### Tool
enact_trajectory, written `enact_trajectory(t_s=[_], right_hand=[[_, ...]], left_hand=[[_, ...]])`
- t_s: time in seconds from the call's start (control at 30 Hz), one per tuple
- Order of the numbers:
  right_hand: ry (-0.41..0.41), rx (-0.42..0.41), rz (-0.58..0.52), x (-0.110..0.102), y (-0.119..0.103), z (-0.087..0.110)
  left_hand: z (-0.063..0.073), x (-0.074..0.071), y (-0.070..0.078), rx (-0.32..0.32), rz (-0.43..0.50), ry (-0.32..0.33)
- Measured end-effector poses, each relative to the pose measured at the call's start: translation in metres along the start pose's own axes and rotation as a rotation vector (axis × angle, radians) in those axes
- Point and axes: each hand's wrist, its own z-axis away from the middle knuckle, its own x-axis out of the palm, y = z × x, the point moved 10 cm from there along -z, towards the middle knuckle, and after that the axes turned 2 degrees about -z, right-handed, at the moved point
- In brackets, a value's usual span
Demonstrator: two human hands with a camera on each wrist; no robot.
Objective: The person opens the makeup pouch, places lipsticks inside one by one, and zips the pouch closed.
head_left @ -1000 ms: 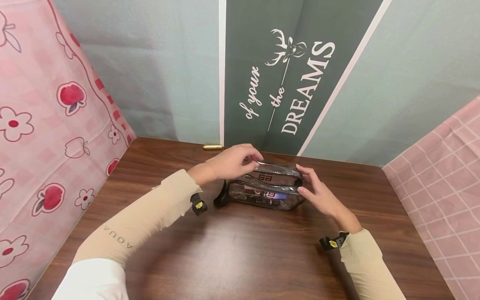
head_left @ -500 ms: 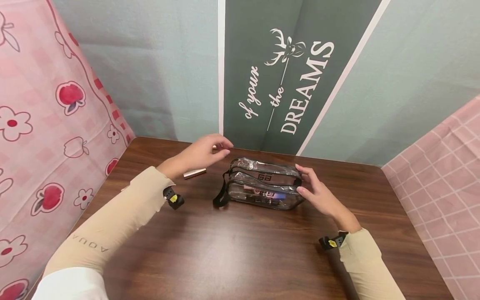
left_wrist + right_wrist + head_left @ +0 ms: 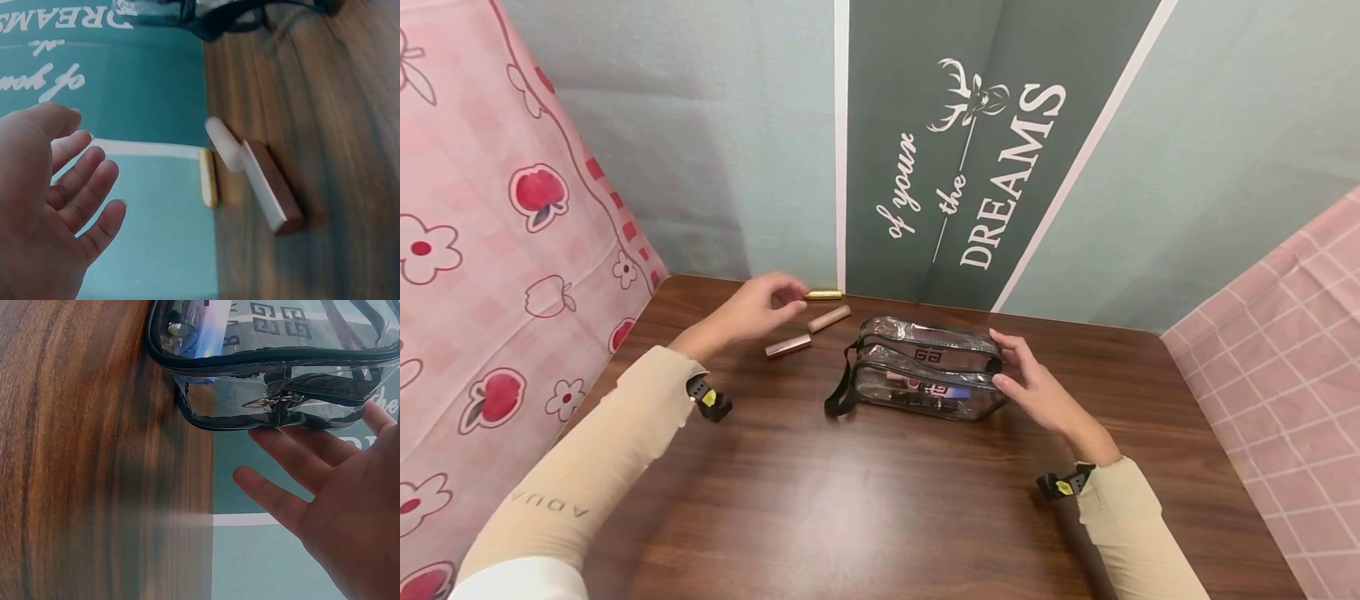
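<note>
Clear pouch [image 3: 928, 370] still held items [image 3: 957, 392]; three tubes [image 3: 829, 318] lay out at its ten o'clock. Loosely curved, the left hand [image 3: 748, 310] was empty beside them; the spread right hand [image 3: 1037, 387] touched the pouch's three-o'clock end.

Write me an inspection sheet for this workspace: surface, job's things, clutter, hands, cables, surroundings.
Surface: brown wood-grain table, showing glare.
Job's things: clear, black-trimmed pouch with items inside; to its left on the table, a gold tube, a pinkish tube and a brown-and-silver stick.
Clutter: nothing seen.
Hands: left hand holds nothing, near the gold tube; right hand holds the pouch's right end between thumb and fingers.
Cables: nothing seen.
Surroundings: pink apple-print cloth left, lettered green backdrop ahead, pink grid cloth right.
</note>
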Motion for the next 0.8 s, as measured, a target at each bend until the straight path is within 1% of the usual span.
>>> enact_trajectory(t_s=[0.07,0.17,0.33,0.43,0.53,0.67,0.8], right_hand=[[0.002,0.0,-0.004,0.0,0.0,0.0],[0.002,0.0,-0.003,0.0,0.0,0.001],[0.0,-0.006,0.007,0.001,0.0,0.002],[-0.002,-0.012,0.015,0.001,-0.001,0.002],[0.0,-0.015,0.019,0.001,-0.001,0.002],[0.003,-0.017,0.017,0.0,0.0,0.002],[0.003,-0.021,0.019,0.001,-0.001,0.002]], left_hand=[[0.004,0.001,-0.009,-0.029,-0.011,-0.012],[0.01,0.007,-0.023,-0.068,-0.038,-0.051],[0.019,0.023,-0.043,-0.097,-0.083,-0.11],[0.024,0.031,-0.052,-0.119,-0.123,-0.139],[0.028,0.036,-0.059,-0.156,-0.151,-0.175],[0.032,0.043,-0.069,-0.192,-0.154,-0.209],[0.035,0.05,-0.076,-0.182,-0.14,-0.216]])
